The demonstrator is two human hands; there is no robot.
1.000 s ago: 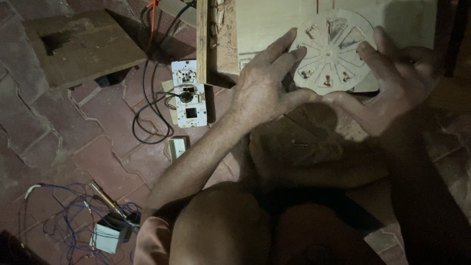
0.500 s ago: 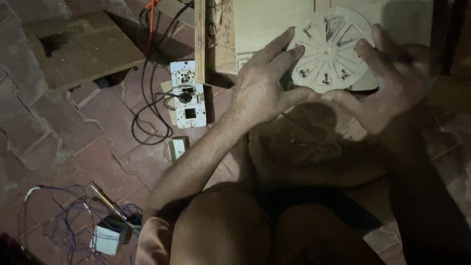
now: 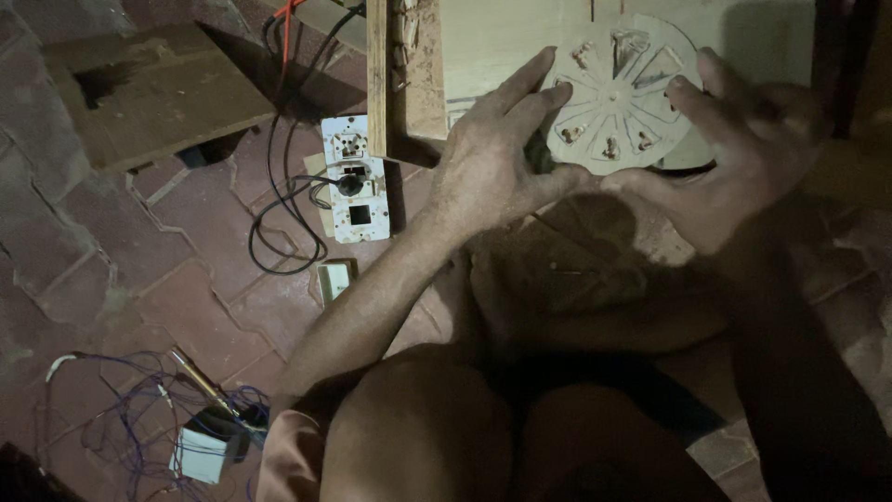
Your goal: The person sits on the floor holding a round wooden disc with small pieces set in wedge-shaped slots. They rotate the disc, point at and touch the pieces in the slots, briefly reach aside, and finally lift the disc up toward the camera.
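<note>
a floor of reddish paving bricks [image 3: 111, 270] carries everything. a white switch-and-socket plate [image 3: 354, 178] lies on it, looped by a black cable [image 3: 279, 223]. just below the plate lies a small pale switch [image 3: 334, 279]; up and left of it, a flat wooden board [image 3: 139, 88]; far below-left, tangled blue wires [image 3: 121, 428] around a small white box [image 3: 202, 454].

Both hands on a pale round disc [image 3: 621, 93] with wedge-shaped slots: left hand [image 3: 488, 167] spread along its left edge, right hand [image 3: 739, 153] gripping the right edge. Below-left on the brick floor [image 3: 102, 279], a white switch plate [image 3: 353, 181], black cable [image 3: 279, 218], tangled purple wires [image 3: 125, 423].
</note>
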